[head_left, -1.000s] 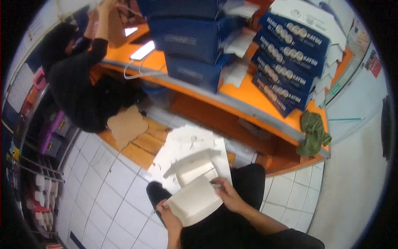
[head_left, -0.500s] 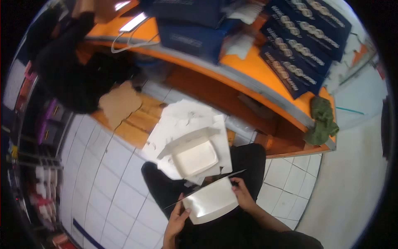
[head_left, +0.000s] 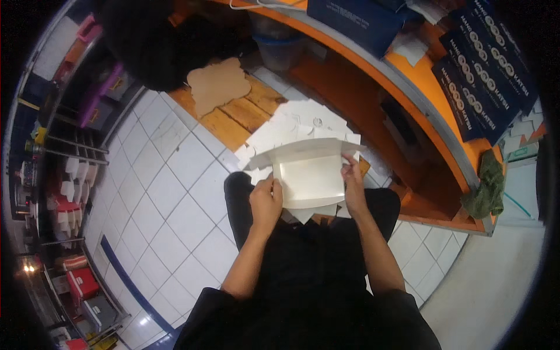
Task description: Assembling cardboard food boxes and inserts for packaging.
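Observation:
My left hand (head_left: 266,201) grips the left side of an open white cardboard food box (head_left: 312,178), thumb along the wall. My right hand (head_left: 353,185) is closed on the box's right wall near its far corner. The box faces up, with its long lid flap (head_left: 306,149) raised along the far side. Beneath it lie flat white cardboard blanks (head_left: 297,119), fanned out on a wooden bench (head_left: 239,121) between my knees. Whether a second box sits under the held one is hidden.
A torn brown cardboard piece (head_left: 220,84) lies farther along the bench, near a person in dark clothes (head_left: 140,44). An orange counter (head_left: 417,81) curves along the right, carrying dark blue printed boxes (head_left: 484,76) and a green cloth (head_left: 487,184). Shelves (head_left: 76,192) stand left beyond white floor tiles (head_left: 189,204).
Both hands have carried the held box forward from my lap to above the blanks. The other box, seen on the blanks before, no longer shows. My view has shifted left.

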`<state>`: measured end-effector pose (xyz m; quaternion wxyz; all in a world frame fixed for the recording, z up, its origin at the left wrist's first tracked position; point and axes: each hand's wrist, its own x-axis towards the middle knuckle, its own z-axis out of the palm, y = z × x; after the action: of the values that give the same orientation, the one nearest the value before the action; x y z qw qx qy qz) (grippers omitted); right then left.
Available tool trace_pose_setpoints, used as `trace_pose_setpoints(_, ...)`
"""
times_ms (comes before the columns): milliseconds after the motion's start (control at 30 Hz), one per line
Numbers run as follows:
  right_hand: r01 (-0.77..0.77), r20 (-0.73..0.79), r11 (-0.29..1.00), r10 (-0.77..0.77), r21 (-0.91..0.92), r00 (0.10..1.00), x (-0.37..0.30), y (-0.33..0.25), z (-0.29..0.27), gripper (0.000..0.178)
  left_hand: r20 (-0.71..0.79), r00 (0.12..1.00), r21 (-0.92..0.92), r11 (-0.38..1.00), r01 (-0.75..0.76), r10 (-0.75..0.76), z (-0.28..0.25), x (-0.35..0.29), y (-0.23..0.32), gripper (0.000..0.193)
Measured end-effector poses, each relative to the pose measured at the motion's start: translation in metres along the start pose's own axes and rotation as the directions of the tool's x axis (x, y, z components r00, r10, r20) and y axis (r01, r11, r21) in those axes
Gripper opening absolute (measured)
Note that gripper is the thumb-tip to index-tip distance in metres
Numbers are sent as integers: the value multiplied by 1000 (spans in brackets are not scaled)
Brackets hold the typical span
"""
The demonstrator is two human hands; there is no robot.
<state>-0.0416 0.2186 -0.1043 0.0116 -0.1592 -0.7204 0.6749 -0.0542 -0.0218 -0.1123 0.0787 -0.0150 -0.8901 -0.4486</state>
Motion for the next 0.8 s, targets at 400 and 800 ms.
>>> trace_pose_setpoints(400,-78,63,961,98,-265,993,21,73,19,40,77,890,-597,694,402,-450,25,-40,-58,40)
trace_pose_setpoints(800,-162,116,937,207,-310,971,15,20,6,46,342,860,-871,216,441,-378,31,-30,-41,43)
